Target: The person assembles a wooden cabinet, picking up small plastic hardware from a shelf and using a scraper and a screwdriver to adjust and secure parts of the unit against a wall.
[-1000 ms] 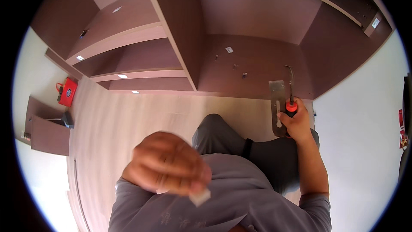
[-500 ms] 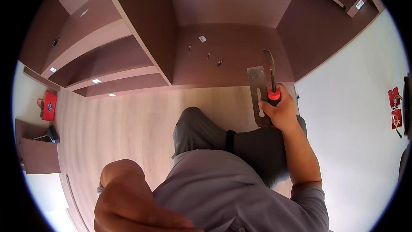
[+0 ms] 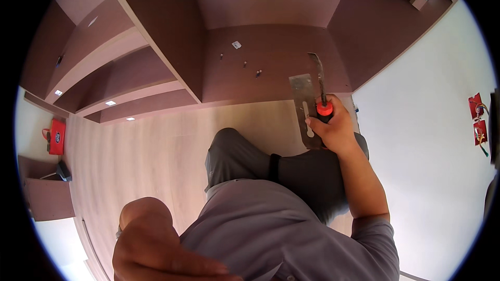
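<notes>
My right hand (image 3: 333, 130) is closed around the black and red handle of a bent-tip hand tool (image 3: 321, 80), its thin metal shaft pointing away from me. Under the same thumb lies a flat, slotted metal plane blade (image 3: 302, 91), held beside the handle. Both tools stand out over the front edge of the brown cabinet (image 3: 281, 62). Bent up close to my chest, my left hand (image 3: 192, 263) is at the lower edge of the view. Its fingertips are cut off there, so whether it holds anything is hidden.
Several small metal fittings (image 3: 258, 74) and a white label (image 3: 236, 45) lie on the cabinet's bottom panel. Shelves (image 3: 120, 80) rise at the left. A red bag (image 3: 56, 137) is beyond the wood floor (image 3: 140, 161). Wires hang from red wall boxes (image 3: 479, 132) in the white wall.
The cabinet has shifted slightly left in the view as my head moved. My right hand, with both tools, sits a little farther left and up; my left hand stays near my chest.
</notes>
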Demonstrator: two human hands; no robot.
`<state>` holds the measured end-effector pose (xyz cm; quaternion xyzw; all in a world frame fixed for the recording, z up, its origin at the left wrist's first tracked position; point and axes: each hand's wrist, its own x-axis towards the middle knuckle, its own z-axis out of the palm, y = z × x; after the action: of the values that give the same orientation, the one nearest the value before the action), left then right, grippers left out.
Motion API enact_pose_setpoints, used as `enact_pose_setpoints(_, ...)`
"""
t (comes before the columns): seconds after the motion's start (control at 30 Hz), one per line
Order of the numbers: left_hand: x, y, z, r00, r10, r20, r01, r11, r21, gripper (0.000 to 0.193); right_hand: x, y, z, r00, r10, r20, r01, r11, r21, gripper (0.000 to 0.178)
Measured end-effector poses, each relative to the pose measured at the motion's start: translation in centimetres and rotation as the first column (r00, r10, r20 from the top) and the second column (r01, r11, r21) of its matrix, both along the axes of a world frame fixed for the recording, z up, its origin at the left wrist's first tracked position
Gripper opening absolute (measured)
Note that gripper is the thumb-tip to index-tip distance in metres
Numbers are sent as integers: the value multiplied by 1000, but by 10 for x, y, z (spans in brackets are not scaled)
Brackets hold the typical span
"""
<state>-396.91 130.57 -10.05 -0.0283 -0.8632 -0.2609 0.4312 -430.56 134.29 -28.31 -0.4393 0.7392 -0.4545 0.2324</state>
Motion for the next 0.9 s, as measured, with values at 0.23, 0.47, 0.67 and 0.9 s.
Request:
enact_pose_setpoints(0.23, -6, 24, 4, 998, 4, -64, -8, 999, -49, 18, 7, -13, 1, 1000, 28, -4, -28, 999, 45, 49)
enact_pose_setpoints(0.47, -4, 40, 16, 989, -1, -145, -21, 988, -156, 17, 13, -49, -4, 990, 128, 57, -126, 991, -40, 52)
enact_pose_setpoints(0.67, 13, 10, 1, 983, 145, -114, -145, 989, 9, 14, 9, -67, -27, 991, 71, 113, -69, 997, -23, 49)
enact_pose_setpoints(0.9, -3, -152, -88, 1000, 5, 30, -15, 938, 346, 13, 44, -56, 4, 946, 9, 323, -76, 978, 196, 43)
